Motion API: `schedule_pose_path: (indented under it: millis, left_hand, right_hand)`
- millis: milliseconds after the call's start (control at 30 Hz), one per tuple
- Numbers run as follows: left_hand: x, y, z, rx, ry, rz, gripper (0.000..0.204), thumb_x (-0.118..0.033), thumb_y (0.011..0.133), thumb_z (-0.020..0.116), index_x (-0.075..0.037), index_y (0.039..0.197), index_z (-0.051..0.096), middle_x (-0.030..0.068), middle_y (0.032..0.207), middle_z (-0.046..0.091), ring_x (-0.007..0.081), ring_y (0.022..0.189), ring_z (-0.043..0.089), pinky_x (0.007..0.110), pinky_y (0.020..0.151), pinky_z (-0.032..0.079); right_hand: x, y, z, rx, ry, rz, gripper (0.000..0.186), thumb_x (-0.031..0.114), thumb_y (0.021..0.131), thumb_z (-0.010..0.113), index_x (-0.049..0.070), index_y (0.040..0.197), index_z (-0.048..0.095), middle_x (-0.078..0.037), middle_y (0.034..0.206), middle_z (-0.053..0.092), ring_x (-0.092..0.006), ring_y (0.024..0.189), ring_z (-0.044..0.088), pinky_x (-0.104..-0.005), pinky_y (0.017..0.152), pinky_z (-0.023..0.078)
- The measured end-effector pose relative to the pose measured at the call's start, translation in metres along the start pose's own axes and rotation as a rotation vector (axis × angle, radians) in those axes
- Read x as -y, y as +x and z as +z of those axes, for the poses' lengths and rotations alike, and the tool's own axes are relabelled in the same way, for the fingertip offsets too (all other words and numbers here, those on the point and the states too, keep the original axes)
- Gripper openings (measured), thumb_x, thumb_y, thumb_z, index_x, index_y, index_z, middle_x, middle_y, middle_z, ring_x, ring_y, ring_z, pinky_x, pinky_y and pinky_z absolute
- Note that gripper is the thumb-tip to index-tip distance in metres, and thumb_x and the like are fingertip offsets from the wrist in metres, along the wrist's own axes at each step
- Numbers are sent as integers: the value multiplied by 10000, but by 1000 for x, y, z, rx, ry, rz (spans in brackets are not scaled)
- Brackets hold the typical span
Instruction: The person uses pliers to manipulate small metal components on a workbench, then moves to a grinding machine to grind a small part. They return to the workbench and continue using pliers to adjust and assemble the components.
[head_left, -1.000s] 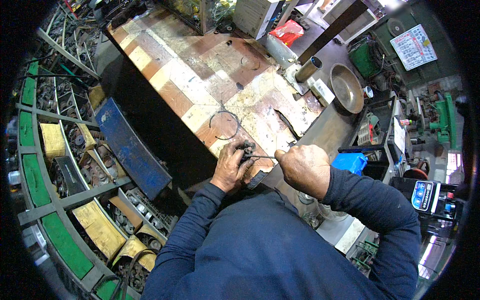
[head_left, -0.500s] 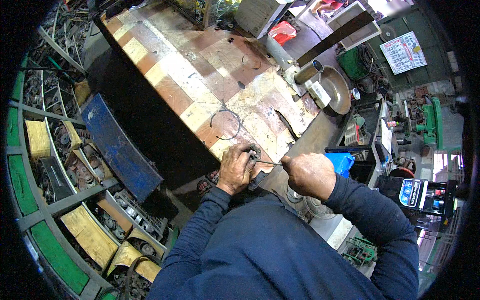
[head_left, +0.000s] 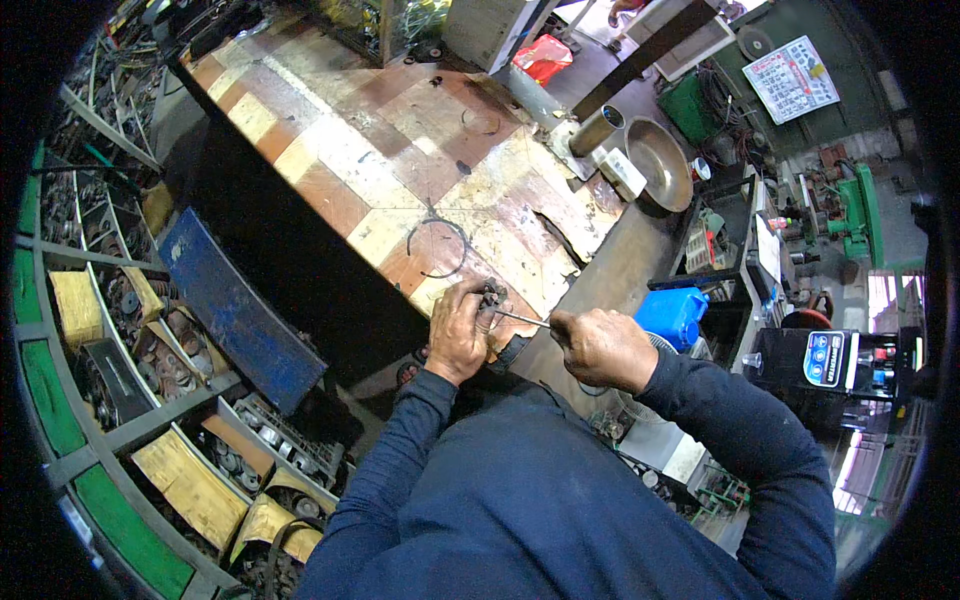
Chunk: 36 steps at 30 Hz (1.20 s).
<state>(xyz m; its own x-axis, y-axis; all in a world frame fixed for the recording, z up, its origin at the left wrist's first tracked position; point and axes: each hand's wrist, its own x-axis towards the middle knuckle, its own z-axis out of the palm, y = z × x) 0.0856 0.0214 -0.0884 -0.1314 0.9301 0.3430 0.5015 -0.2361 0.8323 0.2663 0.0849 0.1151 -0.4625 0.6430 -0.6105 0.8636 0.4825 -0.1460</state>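
Near the table's front corner, my left hand (head_left: 459, 332) pinches a small dark metal part (head_left: 493, 292) between thumb and fingers. A thin metal rod (head_left: 523, 319), like a screwdriver shank, reaches from my right hand (head_left: 607, 348) to that part. My right fist wraps the rod's other end, so any handle there is hidden. The rod's tip meets the part close to my left thumb; the exact contact is too small to make out. On the table (head_left: 335, 200), just beyond my left hand, lies a thin dark ring (head_left: 466, 250) with gaps in its outline.
A metal cylinder (head_left: 597, 131) and a round brown basin (head_left: 657, 165) stand at the far right. Beyond my right hand is a blue plastic jug (head_left: 672, 316). Left of the table are a blue panel (head_left: 235, 315) and green-framed shelves (head_left: 50, 395) of metal parts.
The whole view has shifted slightly, bringing more of the blue jug into sight. Both hands keep their grips, and the rod now slants a little more down toward my right fist.
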Motion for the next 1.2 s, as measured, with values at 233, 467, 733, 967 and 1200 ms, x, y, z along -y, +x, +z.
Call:
schedule_pose_path:
  millis: [233,467,733,967,1200]
  left_hand:
    - [4,-8,7,43,-22,35,274,-248,994,617,-5,1098,686,179,1229,641,382,1123,593,470,976,451]
    - [-9,2,-5,99,-55,-59,321,-337,974,682,-34,1074,714,154,1252,622,364,1139,580,458,983,441]
    - [-7,1,0,117,82,30,388,-429,961,707,-70,1102,743,148,1394,587,390,1329,515,499,1108,392]
    - [-7,3,-2,104,-1,-24,418,-455,885,784,-86,1081,769,125,1342,654,358,1279,575,471,1088,427]
    - [-9,2,-4,109,25,9,373,-384,840,826,-71,1031,757,133,1354,661,363,1252,591,473,1072,441]
  right_hand:
    - [30,16,4,-90,163,80,338,228,979,540,123,1270,675,-305,929,714,-515,883,698,-599,793,554]
    - [-18,-19,-13,-141,-206,24,178,186,928,609,95,1058,690,-233,768,702,-434,694,710,-548,595,549]
    - [-20,-18,6,-114,-254,-13,142,185,920,621,91,1011,676,-197,749,704,-382,662,725,-499,544,555]
    - [-16,-22,8,-164,-268,8,140,164,913,628,104,1034,666,-184,796,688,-354,669,733,-477,530,554]
    - [-17,-28,16,-214,-272,-30,146,150,896,634,99,1029,663,-181,802,670,-347,692,740,-471,551,565]
